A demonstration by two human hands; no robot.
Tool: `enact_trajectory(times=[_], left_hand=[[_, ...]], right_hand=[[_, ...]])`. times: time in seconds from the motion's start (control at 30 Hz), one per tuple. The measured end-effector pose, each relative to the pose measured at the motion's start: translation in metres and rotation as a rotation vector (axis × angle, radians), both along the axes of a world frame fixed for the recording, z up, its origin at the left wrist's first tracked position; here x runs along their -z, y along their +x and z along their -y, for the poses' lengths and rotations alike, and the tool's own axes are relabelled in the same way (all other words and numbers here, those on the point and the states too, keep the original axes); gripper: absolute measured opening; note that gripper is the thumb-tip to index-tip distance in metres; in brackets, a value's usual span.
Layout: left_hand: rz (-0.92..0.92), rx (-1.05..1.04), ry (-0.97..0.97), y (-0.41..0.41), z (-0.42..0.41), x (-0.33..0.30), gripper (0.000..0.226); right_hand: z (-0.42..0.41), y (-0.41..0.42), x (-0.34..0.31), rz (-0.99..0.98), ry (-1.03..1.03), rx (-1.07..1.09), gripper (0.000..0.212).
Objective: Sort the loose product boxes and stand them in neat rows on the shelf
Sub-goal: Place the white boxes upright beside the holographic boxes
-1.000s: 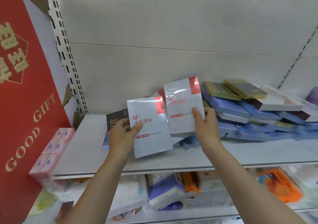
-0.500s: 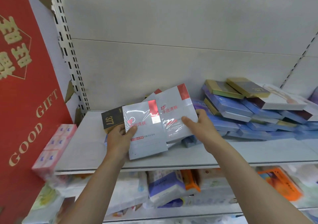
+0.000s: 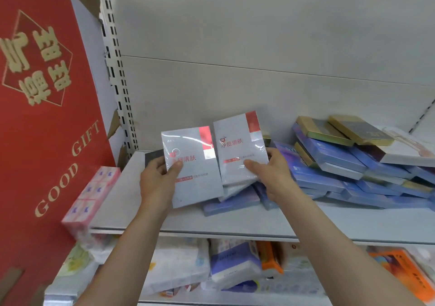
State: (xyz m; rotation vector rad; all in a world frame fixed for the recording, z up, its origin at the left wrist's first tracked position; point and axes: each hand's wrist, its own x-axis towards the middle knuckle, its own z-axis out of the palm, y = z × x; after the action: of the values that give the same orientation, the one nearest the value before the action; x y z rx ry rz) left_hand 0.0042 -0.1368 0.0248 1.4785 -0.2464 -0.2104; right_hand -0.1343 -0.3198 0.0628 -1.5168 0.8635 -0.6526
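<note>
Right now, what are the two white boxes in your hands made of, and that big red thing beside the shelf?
The white box in the left hand and the white box in the right hand look like thin cardboard wrapped in clear plastic film: glare streaks and wrinkles show on their fronts. The big red gift box looks like matte cardboard with gold print; its torn top flap shows brown board.

This is a shop, at a retail display rack. A grey metal shelf (image 3: 329,223) hangs on slotted uprights (image 3: 117,77) in front of a plain back panel. Many sealed product boxes (image 3: 329,155) are piled toward its right end (blue, gold and white ones). Below it, wrapped tissue packs (image 3: 233,261) fill the lower shelf. At the left edge stands a red "GOOD GIFT" carton (image 3: 42,117).
</note>
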Motion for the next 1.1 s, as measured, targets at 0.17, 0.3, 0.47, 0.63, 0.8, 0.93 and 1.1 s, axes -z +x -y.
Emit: enact_trajectory(times=[0.17,0.3,0.47,0.63,0.8,0.93,1.1], left_hand=[[-0.033,-0.084,0.000,0.025,-0.011,0.006,0.027],[-0.070,-0.107,-0.020,0.033,-0.014,0.015,0.029],[-0.072,-0.120,-0.020,0.033,-0.014,0.015,0.029],[-0.069,-0.125,-0.003,0.032,-0.018,0.017,0.029],[-0.076,-0.111,-0.002,0.028,-0.023,0.016,0.028],[-0.073,-0.112,0.002,0.025,-0.026,0.015,0.029],[-0.073,-0.098,0.007,0.022,-0.027,0.015,0.031]], right_hand=[[-0.004,0.034,-0.004,0.053,-0.101,-0.050,0.046],[-0.006,0.046,0.000,0.040,-0.156,-0.053,0.047],[-0.012,0.047,0.000,0.057,-0.202,-0.103,0.041],[-0.017,0.038,-0.006,0.128,-0.240,-0.077,0.040],[-0.015,0.028,-0.003,0.254,-0.113,-0.055,0.034],[-0.012,0.024,0.001,0.277,-0.049,-0.046,0.033],[-0.013,0.017,0.007,0.268,-0.030,-0.047,0.042]])
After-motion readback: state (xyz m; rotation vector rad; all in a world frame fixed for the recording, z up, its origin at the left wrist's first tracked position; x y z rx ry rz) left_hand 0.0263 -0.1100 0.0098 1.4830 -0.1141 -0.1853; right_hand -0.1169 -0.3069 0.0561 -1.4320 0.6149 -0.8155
